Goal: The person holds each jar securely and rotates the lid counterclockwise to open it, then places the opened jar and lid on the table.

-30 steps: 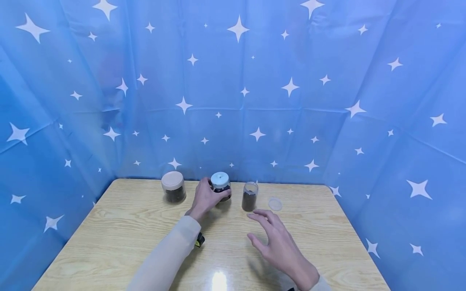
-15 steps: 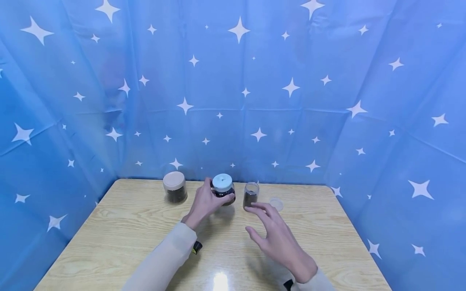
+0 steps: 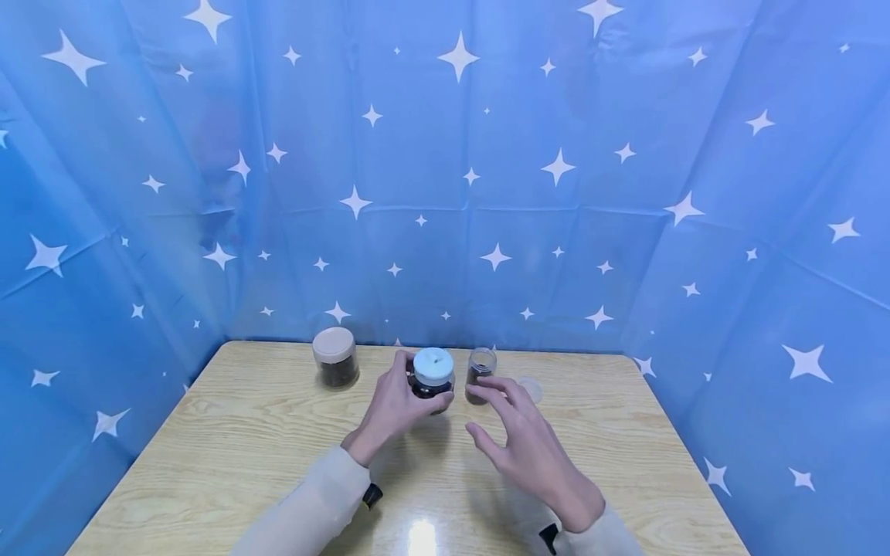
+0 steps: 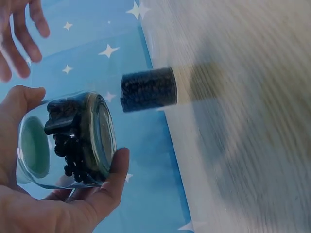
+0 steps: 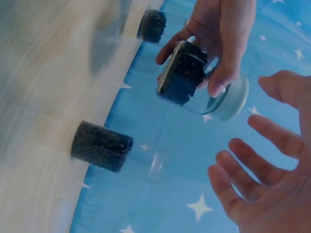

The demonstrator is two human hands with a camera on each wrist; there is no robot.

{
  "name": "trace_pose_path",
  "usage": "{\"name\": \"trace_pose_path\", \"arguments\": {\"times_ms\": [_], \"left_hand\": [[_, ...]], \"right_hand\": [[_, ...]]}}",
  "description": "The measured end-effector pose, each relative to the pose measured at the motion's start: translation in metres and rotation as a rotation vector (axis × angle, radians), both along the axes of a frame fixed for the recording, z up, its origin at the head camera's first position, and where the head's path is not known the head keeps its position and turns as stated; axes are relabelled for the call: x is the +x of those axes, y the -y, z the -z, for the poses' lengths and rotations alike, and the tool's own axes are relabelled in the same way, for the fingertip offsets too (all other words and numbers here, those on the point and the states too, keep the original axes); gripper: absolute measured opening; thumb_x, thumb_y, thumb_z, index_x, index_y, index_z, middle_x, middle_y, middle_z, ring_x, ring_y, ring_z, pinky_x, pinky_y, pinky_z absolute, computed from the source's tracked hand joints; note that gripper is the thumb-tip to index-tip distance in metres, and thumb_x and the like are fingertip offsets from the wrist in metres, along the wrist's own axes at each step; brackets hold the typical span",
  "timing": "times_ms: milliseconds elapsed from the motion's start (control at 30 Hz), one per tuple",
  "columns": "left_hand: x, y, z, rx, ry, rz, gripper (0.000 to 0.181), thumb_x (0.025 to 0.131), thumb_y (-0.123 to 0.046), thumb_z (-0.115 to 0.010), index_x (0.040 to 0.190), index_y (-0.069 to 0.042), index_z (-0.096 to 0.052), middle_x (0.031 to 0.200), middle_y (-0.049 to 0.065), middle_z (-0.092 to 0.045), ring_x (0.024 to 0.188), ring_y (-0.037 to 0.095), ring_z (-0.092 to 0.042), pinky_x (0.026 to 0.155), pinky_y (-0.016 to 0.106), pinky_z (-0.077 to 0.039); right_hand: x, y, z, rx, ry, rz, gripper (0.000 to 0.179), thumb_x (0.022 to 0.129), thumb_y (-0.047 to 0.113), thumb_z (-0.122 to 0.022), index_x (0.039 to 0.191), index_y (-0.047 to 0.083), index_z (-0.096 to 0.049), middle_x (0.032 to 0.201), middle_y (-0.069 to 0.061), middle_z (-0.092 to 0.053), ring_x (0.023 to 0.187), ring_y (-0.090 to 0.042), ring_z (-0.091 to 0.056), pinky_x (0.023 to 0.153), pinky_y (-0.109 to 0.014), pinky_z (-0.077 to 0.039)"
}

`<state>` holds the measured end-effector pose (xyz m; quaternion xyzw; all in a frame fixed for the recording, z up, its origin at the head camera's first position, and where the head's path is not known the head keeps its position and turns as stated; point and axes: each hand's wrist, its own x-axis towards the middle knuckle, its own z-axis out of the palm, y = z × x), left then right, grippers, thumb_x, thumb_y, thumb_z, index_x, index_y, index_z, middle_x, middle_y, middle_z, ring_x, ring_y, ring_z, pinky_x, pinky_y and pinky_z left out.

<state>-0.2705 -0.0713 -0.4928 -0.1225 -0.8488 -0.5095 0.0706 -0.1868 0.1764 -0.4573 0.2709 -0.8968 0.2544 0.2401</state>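
Observation:
A glass jar with a light-blue lid (image 3: 433, 367) is gripped by my left hand (image 3: 389, 408), thumb on the near side and fingers round the far side. Dark bead-like pieces fill the base of this jar (image 4: 77, 141), which is raised off the table in the left wrist view. My right hand (image 3: 523, 452) hovers to its right with fingers spread and slightly bent, holding nothing. Beyond its fingertips stands a narrow lidless jar (image 3: 482, 361) of dark granules (image 5: 102, 146), partly hidden by the fingers in the head view.
A wider jar with a pale pink lid (image 3: 334, 345) and dark contents stands at the back left. Behind the right hand a clear round lid (image 3: 533, 388) lies on the wooden table (image 3: 208, 463). A blue star-patterned curtain (image 3: 445, 255) hangs along the back edge.
My left hand has lifted the blue-lidded jar and brought it nearer and slightly right. My right hand has moved slightly forward and left, its fingers now overlapping the lidless jar.

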Motion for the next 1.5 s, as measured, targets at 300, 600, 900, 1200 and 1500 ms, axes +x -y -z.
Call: {"name": "trace_pose_path", "arguments": {"times_ms": [300, 600, 900, 1200, 1500], "left_hand": [[0.020, -0.008, -0.001, 0.016, -0.008, 0.042, 0.086, 0.085, -0.047, -0.104, 0.145, -0.009, -0.055, 0.136, 0.016, -0.076, 0.121, 0.027, -0.078, 0.105, 0.050, -0.066], [0.038, -0.015, -0.004, 0.005, -0.020, 0.079, 0.084, 0.083, -0.043, -0.104, 0.144, -0.011, -0.057, 0.130, 0.007, -0.075, 0.105, 0.014, -0.066, 0.088, 0.027, -0.057], [0.045, -0.022, -0.004, 0.020, -0.068, 0.152, 0.079, 0.086, -0.027, -0.098, 0.151, -0.010, -0.056, 0.137, 0.008, -0.076, 0.120, 0.018, -0.073, 0.101, 0.032, -0.063], [0.050, -0.029, -0.002, 0.001, -0.042, 0.151, 0.084, 0.087, -0.030, -0.098, 0.157, -0.008, -0.057, 0.145, 0.009, -0.075, 0.132, 0.024, -0.073, 0.115, 0.051, -0.062], [0.051, -0.034, 0.001, -0.024, -0.050, 0.111, 0.082, 0.085, -0.034, -0.105, 0.150, -0.007, -0.062, 0.135, 0.006, -0.076, 0.122, 0.022, -0.074, 0.105, 0.046, -0.064]], "right_hand": [[-0.007, 0.011, -0.017, -0.015, -0.024, -0.046, 0.060, 0.102, 0.027, -0.094, 0.155, 0.014, -0.071, 0.159, -0.016, -0.067, 0.147, -0.035, -0.068, 0.110, -0.054, -0.067], [-0.010, 0.024, -0.029, -0.003, 0.004, -0.078, 0.066, 0.103, 0.031, -0.092, 0.160, 0.012, -0.066, 0.161, -0.018, -0.065, 0.148, -0.038, -0.068, 0.111, -0.053, -0.067], [-0.014, 0.027, -0.029, -0.026, -0.012, -0.118, 0.057, 0.102, 0.020, -0.092, 0.153, 0.006, -0.070, 0.150, -0.017, -0.070, 0.131, -0.031, -0.076, 0.104, -0.046, -0.069], [-0.012, 0.026, -0.026, -0.062, -0.040, -0.108, 0.054, 0.099, 0.013, -0.094, 0.147, 0.003, -0.073, 0.145, -0.017, -0.071, 0.126, -0.032, -0.078, 0.101, -0.046, -0.070], [-0.010, 0.027, -0.021, -0.071, -0.014, -0.089, 0.053, 0.099, 0.018, -0.096, 0.145, 0.004, -0.075, 0.143, -0.016, -0.073, 0.125, -0.031, -0.080, 0.099, -0.043, -0.071]]}}
